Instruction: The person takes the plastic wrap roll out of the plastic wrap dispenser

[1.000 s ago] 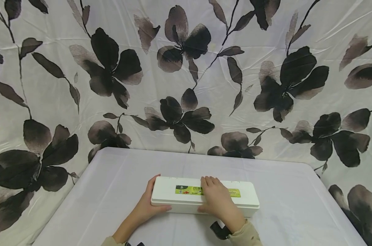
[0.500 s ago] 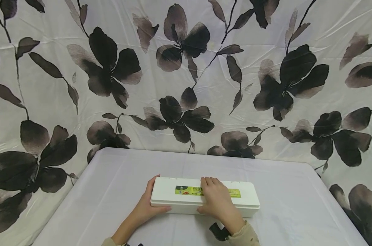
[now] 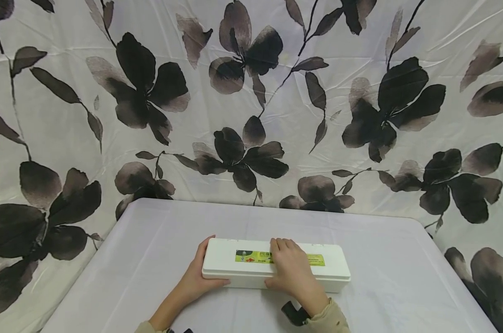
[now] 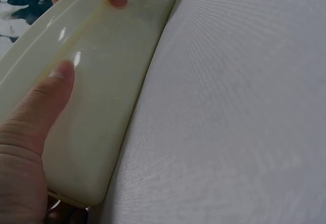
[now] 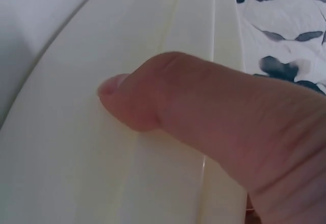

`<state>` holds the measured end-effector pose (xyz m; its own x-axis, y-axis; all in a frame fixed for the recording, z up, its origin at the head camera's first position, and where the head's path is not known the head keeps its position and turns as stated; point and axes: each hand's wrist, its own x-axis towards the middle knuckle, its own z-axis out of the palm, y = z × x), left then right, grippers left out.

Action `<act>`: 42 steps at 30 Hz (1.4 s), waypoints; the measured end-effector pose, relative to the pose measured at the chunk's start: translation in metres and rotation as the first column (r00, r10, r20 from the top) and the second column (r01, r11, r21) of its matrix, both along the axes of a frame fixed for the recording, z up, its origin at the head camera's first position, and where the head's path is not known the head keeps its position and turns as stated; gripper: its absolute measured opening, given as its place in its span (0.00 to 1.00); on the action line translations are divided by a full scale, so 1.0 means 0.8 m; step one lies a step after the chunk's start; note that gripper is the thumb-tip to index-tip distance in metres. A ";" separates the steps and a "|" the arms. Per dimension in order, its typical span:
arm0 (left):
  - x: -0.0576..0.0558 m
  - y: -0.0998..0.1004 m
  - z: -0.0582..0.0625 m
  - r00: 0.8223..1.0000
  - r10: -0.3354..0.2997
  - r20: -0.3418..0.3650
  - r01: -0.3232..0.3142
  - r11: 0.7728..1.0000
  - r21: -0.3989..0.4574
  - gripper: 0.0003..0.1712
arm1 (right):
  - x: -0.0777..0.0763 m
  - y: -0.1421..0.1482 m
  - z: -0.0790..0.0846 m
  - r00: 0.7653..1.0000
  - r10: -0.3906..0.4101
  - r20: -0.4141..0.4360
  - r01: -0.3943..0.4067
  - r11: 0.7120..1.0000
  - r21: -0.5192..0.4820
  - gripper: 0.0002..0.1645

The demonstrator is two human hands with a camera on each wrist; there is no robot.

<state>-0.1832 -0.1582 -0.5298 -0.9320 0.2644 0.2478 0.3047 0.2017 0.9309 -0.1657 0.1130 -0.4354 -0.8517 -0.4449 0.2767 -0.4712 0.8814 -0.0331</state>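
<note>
A long white plastic cling film box (image 3: 222,261) with a yellow-green label (image 3: 251,256) lies crosswise on the table, its lid down. My left hand (image 3: 194,279) grips the box's left end, thumb on the front face and fingers round the end. Over the lid, right of the middle, lies my right hand (image 3: 294,270), its fingers across the top and part of the label, its thumb on the front. In the left wrist view the left thumb (image 4: 48,104) presses the front wall; in the right wrist view the bent right thumb (image 5: 153,91) does likewise.
A white cloth covers the table (image 3: 160,226). Behind it hangs a white curtain (image 3: 309,111) with dark flower prints. A black strap piece (image 3: 294,314) shows beside the right wrist, near the beige sleeve (image 3: 329,319).
Both hands keep their hold on the box, which stays where it is on the table. The head view has shifted only slightly.
</note>
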 end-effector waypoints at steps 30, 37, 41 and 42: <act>-0.013 0.001 0.001 0.998 -0.057 -0.014 0.057 0.998 0.039 0.69 | -0.017 0.006 0.000 1.000 0.023 0.007 -0.023 0.999 -0.024 0.50; -0.014 0.000 0.003 1.000 -0.009 -0.009 0.009 1.000 0.006 0.72 | -0.024 0.008 -0.005 0.999 0.032 0.013 -0.031 0.997 -0.066 0.53; -0.015 -0.001 0.005 0.999 0.033 -0.008 -0.033 0.999 -0.040 0.69 | -0.027 0.009 -0.008 0.999 0.029 0.023 -0.027 0.996 -0.085 0.54; -0.015 -0.002 0.005 0.999 0.043 -0.015 -0.044 0.997 -0.056 0.67 | -0.027 0.009 -0.008 0.999 0.027 0.022 -0.025 0.996 -0.089 0.55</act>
